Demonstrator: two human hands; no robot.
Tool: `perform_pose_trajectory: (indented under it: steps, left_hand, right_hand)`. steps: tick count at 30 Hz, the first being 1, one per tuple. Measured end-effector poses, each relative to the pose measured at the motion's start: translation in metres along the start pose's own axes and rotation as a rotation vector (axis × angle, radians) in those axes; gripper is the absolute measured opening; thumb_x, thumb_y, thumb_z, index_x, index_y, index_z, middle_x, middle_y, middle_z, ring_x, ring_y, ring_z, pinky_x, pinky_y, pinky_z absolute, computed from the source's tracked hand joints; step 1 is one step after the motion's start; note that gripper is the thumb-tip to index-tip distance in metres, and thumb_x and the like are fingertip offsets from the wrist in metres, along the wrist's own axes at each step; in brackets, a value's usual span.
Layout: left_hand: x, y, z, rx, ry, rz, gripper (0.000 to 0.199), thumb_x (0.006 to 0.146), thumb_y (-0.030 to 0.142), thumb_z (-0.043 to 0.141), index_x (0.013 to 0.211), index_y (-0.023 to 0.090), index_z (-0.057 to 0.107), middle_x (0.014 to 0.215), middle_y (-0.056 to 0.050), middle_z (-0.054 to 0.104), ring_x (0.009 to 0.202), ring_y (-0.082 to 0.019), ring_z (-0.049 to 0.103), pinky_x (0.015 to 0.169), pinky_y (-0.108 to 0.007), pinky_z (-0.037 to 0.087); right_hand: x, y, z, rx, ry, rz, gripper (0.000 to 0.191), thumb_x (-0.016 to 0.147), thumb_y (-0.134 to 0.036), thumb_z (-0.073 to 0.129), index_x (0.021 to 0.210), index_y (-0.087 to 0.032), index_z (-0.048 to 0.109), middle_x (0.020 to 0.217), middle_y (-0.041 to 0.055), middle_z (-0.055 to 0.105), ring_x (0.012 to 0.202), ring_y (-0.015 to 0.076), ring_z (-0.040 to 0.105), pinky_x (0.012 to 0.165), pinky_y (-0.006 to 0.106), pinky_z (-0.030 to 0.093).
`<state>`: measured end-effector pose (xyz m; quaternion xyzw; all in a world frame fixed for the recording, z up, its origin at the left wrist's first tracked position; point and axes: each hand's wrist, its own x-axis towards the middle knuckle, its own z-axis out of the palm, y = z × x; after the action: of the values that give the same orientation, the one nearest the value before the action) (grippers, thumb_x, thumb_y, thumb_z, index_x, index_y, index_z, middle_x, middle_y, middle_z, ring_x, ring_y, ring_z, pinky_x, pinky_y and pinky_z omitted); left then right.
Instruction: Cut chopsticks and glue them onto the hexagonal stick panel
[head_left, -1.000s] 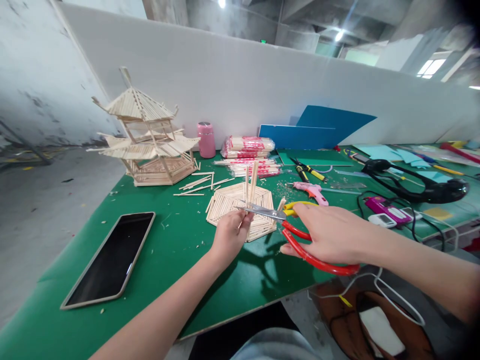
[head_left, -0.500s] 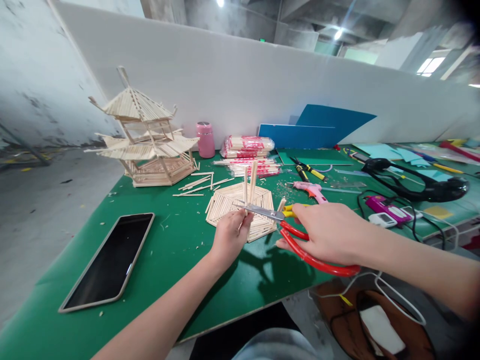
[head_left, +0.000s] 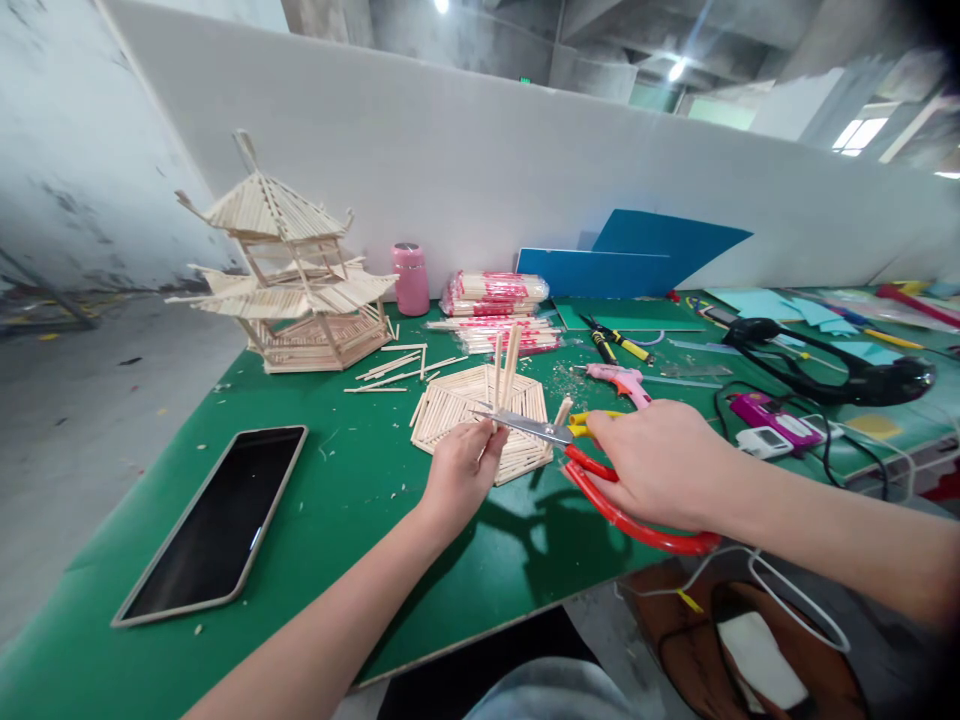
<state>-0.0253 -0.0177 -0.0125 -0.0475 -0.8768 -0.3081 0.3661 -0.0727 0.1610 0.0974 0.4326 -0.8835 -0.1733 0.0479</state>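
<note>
One base [head_left: 450, 405]; one pagoda [head_left: 274, 210] behind and left of base; one phone [head_left: 214, 525] left and nearer; one bottle [head_left: 410, 282], two packs [head_left: 495, 293] behind base; one glue gun [head_left: 622, 382] right of it; left hand [head_left: 461, 465] at base's near side, pinching sticks [head_left: 512, 365], at least two, near upright; right hand [head_left: 664, 465] right of base, curled round scissors [head_left: 532, 425], one pair, blades at sticks.
</note>
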Motion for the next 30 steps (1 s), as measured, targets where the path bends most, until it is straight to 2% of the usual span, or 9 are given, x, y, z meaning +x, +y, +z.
perform_pose_trajectory:
  steps: [11, 18, 22, 27, 30]
  left_hand:
    - [-0.0007, -0.0015, 0.0029, 0.005, 0.021, 0.005, 0.023, 0.079, 0.019, 0.044, 0.056, 0.017, 0.047, 0.050, 0.001, 0.053, 0.045, -0.011, 0.051, 0.044, -0.020, 0.036]
    - [-0.0009, -0.0018, 0.0008, 0.029, 0.039, 0.003, 0.020, 0.079, 0.018, 0.042, 0.061, 0.017, 0.051, 0.054, -0.002, 0.058, 0.050, -0.012, 0.054, 0.047, -0.021, 0.040]
    - [-0.0011, -0.0016, 0.0017, 0.046, 0.046, 0.013, 0.022, 0.078, 0.018, 0.043, 0.057, 0.017, 0.049, 0.050, 0.000, 0.054, 0.046, -0.011, 0.050, 0.045, -0.020, 0.037]
    - [-0.0012, -0.0022, 0.0023, 0.048, 0.069, 0.029, 0.026, 0.078, 0.018, 0.044, 0.052, 0.018, 0.044, 0.046, 0.002, 0.049, 0.042, -0.010, 0.046, 0.043, -0.020, 0.032]
    - [-0.0014, -0.0019, 0.0017, 0.038, 0.086, 0.031, 0.026, 0.078, 0.019, 0.043, 0.052, 0.018, 0.043, 0.047, 0.002, 0.047, 0.042, -0.009, 0.044, 0.042, -0.020, 0.032]
  right_hand:
    - [0.0013, 0.0014, 0.0010, 0.024, -0.012, 0.005, 0.043, 0.078, -0.052, 0.026, 0.074, -0.017, 0.051, 0.055, 0.0077, 0.060, 0.050, 0.0266, 0.059, 0.045, 0.032, 0.035]
    - [0.0011, 0.0017, -0.0028, 0.260, -0.069, 0.026, 0.047, 0.073, -0.061, 0.031, 0.078, -0.018, 0.048, 0.070, 0.0075, 0.062, 0.059, 0.0244, 0.059, 0.045, 0.029, 0.035]
    - [0.0020, -0.0009, -0.0059, 0.342, -0.145, 0.035, 0.046, 0.072, -0.062, 0.032, 0.075, -0.019, 0.047, 0.068, 0.0063, 0.061, 0.057, 0.0230, 0.058, 0.044, 0.028, 0.035]
    - [0.0058, -0.0067, -0.0080, 0.284, -0.103, 0.047, 0.045, 0.072, -0.060, 0.032, 0.076, -0.018, 0.047, 0.066, 0.0076, 0.062, 0.057, 0.0255, 0.059, 0.044, 0.030, 0.035]
    - [0.0078, -0.0069, -0.0084, 0.238, -0.075, 0.034, 0.037, 0.075, -0.051, 0.034, 0.079, -0.017, 0.047, 0.067, 0.0083, 0.063, 0.059, 0.0265, 0.059, 0.045, 0.031, 0.036]
